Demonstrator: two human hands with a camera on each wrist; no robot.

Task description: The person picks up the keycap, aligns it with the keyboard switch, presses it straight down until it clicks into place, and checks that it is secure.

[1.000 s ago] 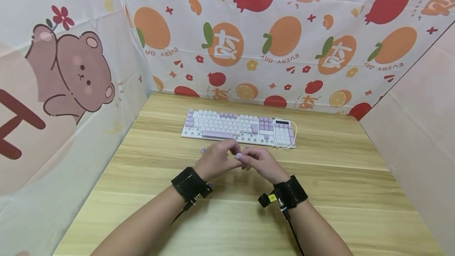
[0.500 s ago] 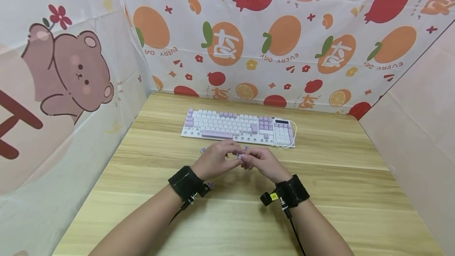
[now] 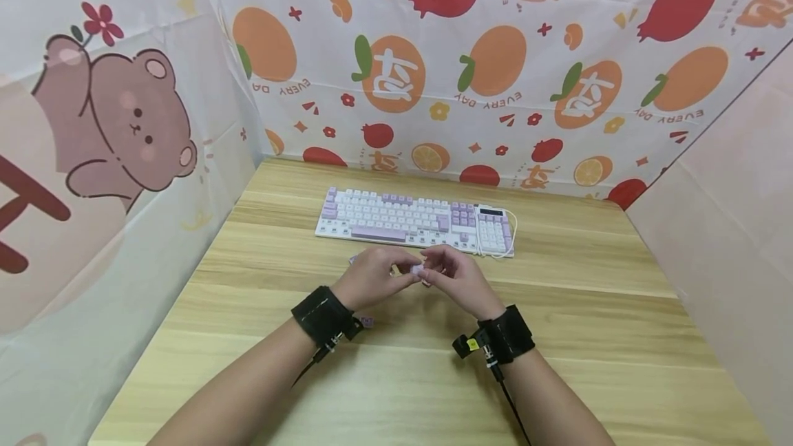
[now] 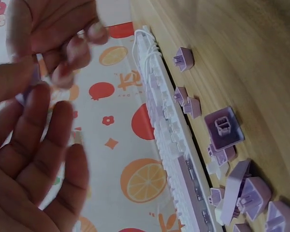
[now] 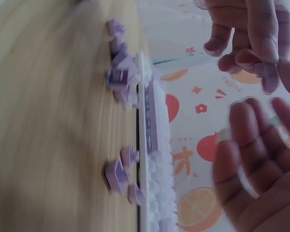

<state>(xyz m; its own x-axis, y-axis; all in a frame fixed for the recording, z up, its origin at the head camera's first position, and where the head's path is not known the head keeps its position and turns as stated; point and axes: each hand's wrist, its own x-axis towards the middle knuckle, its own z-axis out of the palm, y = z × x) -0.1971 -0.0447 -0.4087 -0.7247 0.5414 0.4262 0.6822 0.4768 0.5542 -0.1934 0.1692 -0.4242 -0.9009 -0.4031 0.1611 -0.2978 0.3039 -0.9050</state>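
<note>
My left hand [image 3: 376, 275] pinches a small pale purple keycap [image 3: 417, 270] between thumb and forefinger, above the table. In the left wrist view the keycap [image 4: 33, 79] is mostly covered by the fingers. My right hand [image 3: 457, 279] is held close against it, its thumb at the keycap and its other fingers apart and loosely bent. Behind the hands lies a white and purple keyboard [image 3: 396, 215], with bare switches showing along its front row. Several loose purple keycaps [image 4: 224, 126] lie on the table before the keyboard, some upside down with their stems showing.
A white cable [image 3: 509, 253] is looped around the keyboard's right end. One loose keycap [image 3: 367, 322] lies by the left wristband. Printed cloth [image 3: 458, 143] rises behind the wooden table [image 3: 588, 322] and along its sides.
The right fingers have spread away from the keycap, with the forefinger lifted; earlier both hands' fingers were close around it. The left hand keeps its pinch, barely shifting. The keyboard has stayed put.
</note>
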